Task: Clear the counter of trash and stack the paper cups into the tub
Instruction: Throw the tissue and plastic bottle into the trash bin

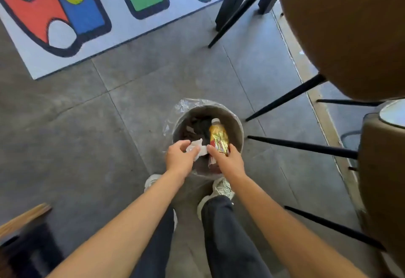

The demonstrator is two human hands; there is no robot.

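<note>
While the person is standing over the waste bin [237, 124] on the grey tiled floor, both hands are reaching down across its near rim, and the thing that matters is that everything being carried is hanging directly above the open mouth, so letting go should be enough to drop it in. The left hand [178, 157] is pinching a crumpled white napkin [196, 148] between thumb and curled fingers, closed loosely rather than clenched, with the paper poking out toward the other hand. The right hand [229, 160] is wrapped around the lower part of a bottle [218, 136] with a yellow and red label; its fingers are closed on it, though how firmly I cannot tell. The bottle's long axis is pointing away from the person, white cap tilted toward the far wall of the bin, so it looks likely to slide in cap first. The two hands are almost touching, and neither is noticeably nearer the opening. A clear plastic liner [173, 117] is folded over the rim, and dark rubbish is already lying at the bottom. No counter, paper cups or tub are showing from where the camera is looking, so I judge the stacking part is not yet reachable from here.
</note>
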